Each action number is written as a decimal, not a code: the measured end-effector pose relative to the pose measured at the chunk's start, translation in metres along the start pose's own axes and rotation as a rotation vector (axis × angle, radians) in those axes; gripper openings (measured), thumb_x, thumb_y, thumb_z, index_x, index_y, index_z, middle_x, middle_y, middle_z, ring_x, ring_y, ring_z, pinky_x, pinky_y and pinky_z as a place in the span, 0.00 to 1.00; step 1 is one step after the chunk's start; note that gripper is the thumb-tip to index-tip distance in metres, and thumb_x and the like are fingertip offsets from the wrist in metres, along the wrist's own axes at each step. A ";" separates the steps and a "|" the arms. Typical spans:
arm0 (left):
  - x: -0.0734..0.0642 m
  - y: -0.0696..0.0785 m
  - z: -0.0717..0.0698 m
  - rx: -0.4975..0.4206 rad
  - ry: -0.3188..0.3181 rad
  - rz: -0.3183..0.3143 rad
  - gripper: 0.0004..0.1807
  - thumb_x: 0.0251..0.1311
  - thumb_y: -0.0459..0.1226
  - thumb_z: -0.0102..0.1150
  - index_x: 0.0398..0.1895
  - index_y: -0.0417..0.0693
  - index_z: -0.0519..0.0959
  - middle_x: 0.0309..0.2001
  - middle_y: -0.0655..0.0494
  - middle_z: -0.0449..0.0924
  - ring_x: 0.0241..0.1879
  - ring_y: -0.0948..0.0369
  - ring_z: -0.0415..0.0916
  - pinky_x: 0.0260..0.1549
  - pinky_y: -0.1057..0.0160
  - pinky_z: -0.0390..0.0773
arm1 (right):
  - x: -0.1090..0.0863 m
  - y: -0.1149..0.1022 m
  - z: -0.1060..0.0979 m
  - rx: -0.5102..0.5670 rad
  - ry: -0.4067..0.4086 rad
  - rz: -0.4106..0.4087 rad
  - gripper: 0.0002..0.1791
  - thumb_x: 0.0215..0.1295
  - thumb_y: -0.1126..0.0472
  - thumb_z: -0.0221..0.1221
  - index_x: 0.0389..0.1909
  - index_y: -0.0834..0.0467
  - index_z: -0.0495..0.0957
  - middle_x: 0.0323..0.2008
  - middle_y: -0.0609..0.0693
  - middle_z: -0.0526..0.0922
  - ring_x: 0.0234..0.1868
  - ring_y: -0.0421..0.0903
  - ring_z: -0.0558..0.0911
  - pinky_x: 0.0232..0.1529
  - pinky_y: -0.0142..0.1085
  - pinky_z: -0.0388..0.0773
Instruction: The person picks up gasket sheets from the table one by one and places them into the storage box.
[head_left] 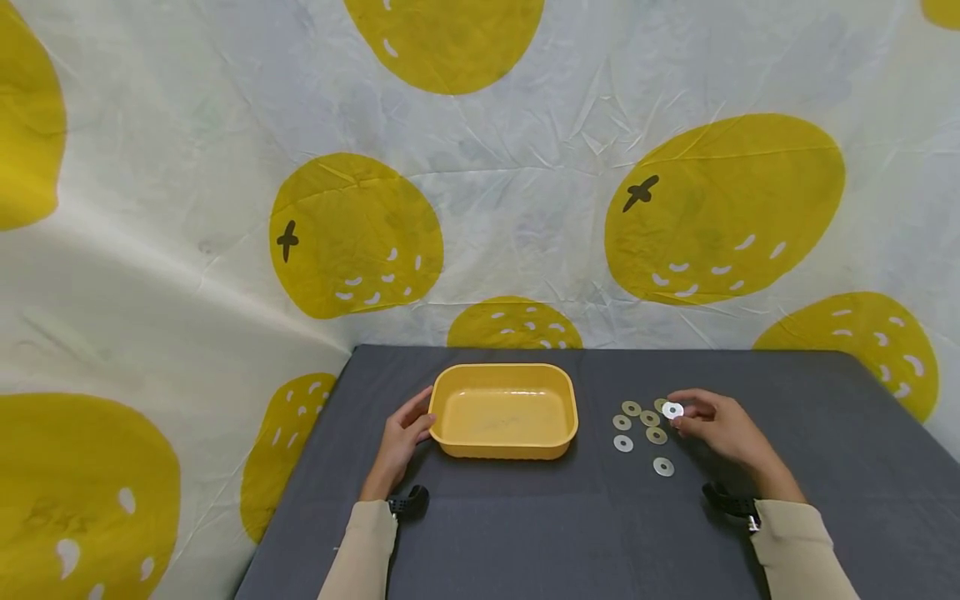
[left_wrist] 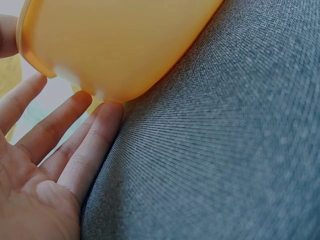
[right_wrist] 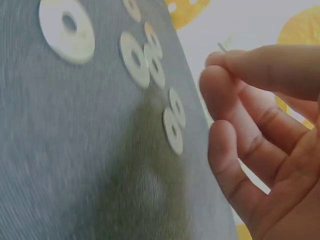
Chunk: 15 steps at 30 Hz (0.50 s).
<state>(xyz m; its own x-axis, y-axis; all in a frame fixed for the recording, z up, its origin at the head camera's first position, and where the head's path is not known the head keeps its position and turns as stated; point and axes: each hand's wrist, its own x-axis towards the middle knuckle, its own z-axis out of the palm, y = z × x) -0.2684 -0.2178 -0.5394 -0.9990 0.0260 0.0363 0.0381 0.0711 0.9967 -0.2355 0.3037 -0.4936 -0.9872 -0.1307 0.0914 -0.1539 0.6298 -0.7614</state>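
Seven washers [head_left: 650, 436] are spread lower right on the table [head_left: 570, 533], before a sheet [head_left: 517, 233]; an eighth washer [head_left: 667, 411] is pinched by the right hand [head_left: 723, 425]. The tray [head_left: 504, 412], lower centre, is touched by the left hand [head_left: 401, 437], fingers straight.

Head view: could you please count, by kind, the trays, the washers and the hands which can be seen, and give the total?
Tray: 1
Hands: 2 (left hand, right hand)
Washers: 8 seen (7 on the table, 1 held); more may be hidden
Total: 11 seen
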 end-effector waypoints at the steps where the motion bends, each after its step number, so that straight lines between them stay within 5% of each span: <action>1: 0.000 0.000 0.000 -0.001 0.005 0.002 0.27 0.70 0.39 0.62 0.71 0.63 0.74 0.62 0.46 0.81 0.57 0.53 0.82 0.48 0.63 0.86 | 0.001 -0.002 0.001 0.010 0.005 -0.001 0.24 0.66 0.65 0.66 0.62 0.66 0.77 0.35 0.58 0.88 0.30 0.40 0.83 0.32 0.32 0.76; 8: 0.000 -0.003 0.002 0.007 -0.014 -0.012 0.28 0.70 0.39 0.62 0.71 0.65 0.74 0.64 0.47 0.80 0.58 0.54 0.82 0.50 0.61 0.86 | 0.000 -0.018 0.006 0.056 0.047 -0.008 0.23 0.70 0.62 0.65 0.64 0.64 0.76 0.37 0.62 0.87 0.31 0.46 0.84 0.30 0.35 0.77; 15: 0.002 -0.003 -0.001 0.004 0.011 -0.006 0.27 0.68 0.41 0.64 0.71 0.66 0.75 0.64 0.48 0.80 0.58 0.55 0.82 0.51 0.60 0.85 | 0.008 -0.045 0.021 0.095 0.043 -0.062 0.23 0.71 0.61 0.63 0.64 0.64 0.76 0.38 0.63 0.87 0.34 0.42 0.87 0.35 0.37 0.84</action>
<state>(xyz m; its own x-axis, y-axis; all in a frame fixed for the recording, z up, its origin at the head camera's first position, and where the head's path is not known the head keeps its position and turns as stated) -0.2703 -0.2185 -0.5424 -0.9994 0.0150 0.0310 0.0320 0.0750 0.9967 -0.2353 0.2583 -0.4721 -0.9770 -0.1334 0.1662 -0.2123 0.5457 -0.8106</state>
